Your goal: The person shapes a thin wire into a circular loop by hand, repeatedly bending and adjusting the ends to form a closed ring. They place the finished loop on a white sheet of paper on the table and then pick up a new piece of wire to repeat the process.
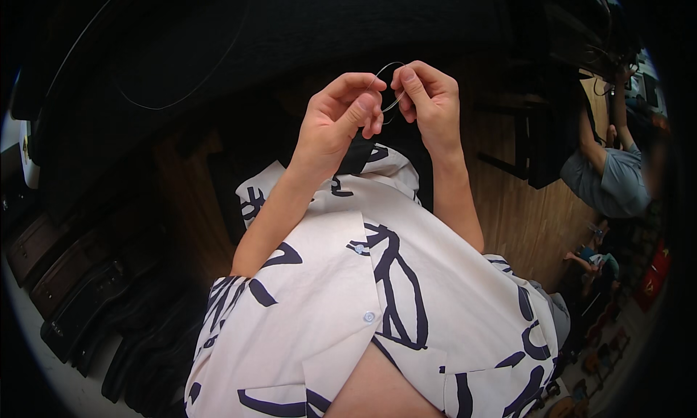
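I hold a thin, pale wire coil point(392, 104) between both hands above my lap. My left hand point(347, 109) has its fingers loosely curled at the left side of the loop, thumb close to the fingertips. My right hand point(427, 99) pinches the right side of the loop with thumb and forefinger, the other fingers bent in. Another thin wire or cord point(174, 101) hangs in a curve over the dark surface point(305, 19) ahead of me.
A person in a grey shirt point(610, 178) sits at my right beside dark furniture point(519, 142). Smaller, another person point(599, 262) is farther back near several guitars point(595, 360). Dark instrument cases point(65, 280) line the left. The floor point(508, 207) is wooden.
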{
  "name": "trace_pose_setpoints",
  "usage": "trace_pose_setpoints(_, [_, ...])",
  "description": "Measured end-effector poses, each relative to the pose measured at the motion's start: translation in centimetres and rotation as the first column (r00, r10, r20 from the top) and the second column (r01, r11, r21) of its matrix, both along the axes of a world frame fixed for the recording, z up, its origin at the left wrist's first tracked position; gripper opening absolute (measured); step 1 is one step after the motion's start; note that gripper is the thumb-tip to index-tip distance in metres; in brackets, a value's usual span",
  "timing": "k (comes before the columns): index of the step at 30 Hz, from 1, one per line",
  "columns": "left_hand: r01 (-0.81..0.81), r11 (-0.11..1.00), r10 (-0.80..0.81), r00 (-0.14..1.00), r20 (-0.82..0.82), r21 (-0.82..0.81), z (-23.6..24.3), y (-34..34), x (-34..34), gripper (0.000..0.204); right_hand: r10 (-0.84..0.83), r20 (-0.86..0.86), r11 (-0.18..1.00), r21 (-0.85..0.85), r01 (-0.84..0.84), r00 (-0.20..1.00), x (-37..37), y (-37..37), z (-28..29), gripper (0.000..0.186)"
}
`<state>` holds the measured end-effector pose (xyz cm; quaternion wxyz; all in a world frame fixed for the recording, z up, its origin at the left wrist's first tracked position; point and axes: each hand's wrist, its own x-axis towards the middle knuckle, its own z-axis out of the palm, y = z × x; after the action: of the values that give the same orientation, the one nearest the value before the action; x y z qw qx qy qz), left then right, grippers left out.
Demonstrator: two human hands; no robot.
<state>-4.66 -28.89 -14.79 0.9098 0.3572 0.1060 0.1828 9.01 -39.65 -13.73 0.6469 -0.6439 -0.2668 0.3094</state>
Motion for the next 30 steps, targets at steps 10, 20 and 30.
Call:
trace_pose_setpoints(10, [0.02, 1.0, -0.023, 0.972, -0.235, -0.015, -1.3, 0.2, 0.2, 0.035, -0.055, 0.666, 0.998, 0.016, 0.06, 0.744, 0.4, 0.2, -0.1, 0.011])
trace_pose_setpoints(20, [0.079, 0.993, -0.101, 0.955, -0.279, -0.088, -1.0, 0.6, -0.2, 0.05, -0.018, 0.769, 0.997, -0.036, 0.071, 0.639, 1.2, 0.3, 0.0, 0.007])
trace_pose_setpoints(30, [0.221, 0.916, -0.318, 0.909, -0.268, -0.335, -2.1, 1.5, -0.4, 0.05, -0.08, 0.811, 0.992, 0.008, 0.126, 0.58, 1.4, 0.3, -0.3, 0.006])
